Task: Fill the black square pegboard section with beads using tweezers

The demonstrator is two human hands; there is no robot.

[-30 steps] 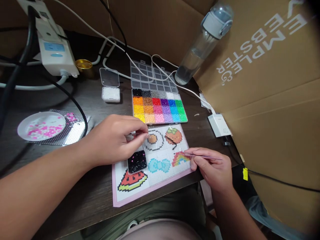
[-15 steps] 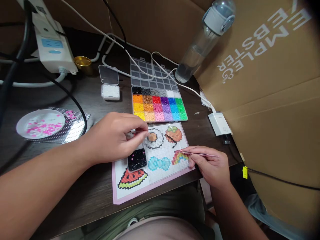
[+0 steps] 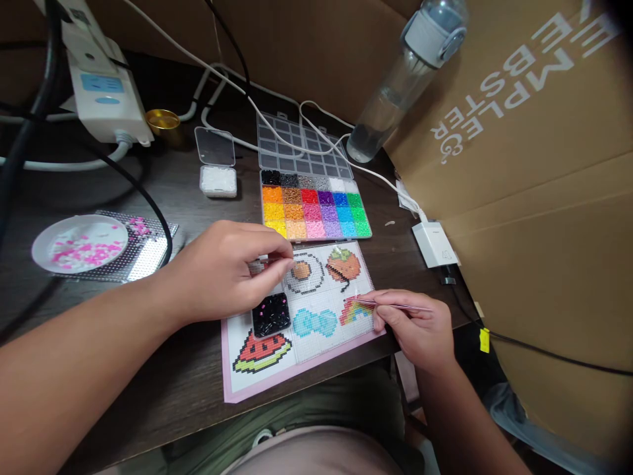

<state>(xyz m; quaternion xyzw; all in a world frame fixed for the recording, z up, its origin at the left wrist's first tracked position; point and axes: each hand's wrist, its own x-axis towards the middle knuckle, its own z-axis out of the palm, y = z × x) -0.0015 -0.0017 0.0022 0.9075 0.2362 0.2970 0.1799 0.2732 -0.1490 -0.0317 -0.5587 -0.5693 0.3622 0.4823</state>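
My right hand (image 3: 420,330) pinches thin pinkish tweezers (image 3: 403,305), their tips over the rainbow picture (image 3: 357,311). My left hand (image 3: 235,267) is closed, thumb and forefinger pressed together above the pattern sheet (image 3: 262,389); what they hold, if anything, is hidden. Just below those fingers lies a small tray (image 3: 271,316) of black beads with a few pink ones. On the sheet, under a clear pegboard (image 3: 316,349), are an egg, a persimmon, a blue bow and the rainbow. A watermelon picture (image 3: 262,351) shows at the lower left. Black beads run across the persimmon (image 3: 343,265).
Behind the sheet stands an open bead box (image 3: 314,204) with many colours. A small box of white beads (image 3: 218,181), a white dish (image 3: 79,244) and a power strip (image 3: 101,92) are to the left. A water bottle (image 3: 386,99) and a white charger (image 3: 434,243) stand right.
Both hands stay in nearly the same place. The tweezers' tips shift very slightly over the rainbow; a small dark speck near them has moved little.
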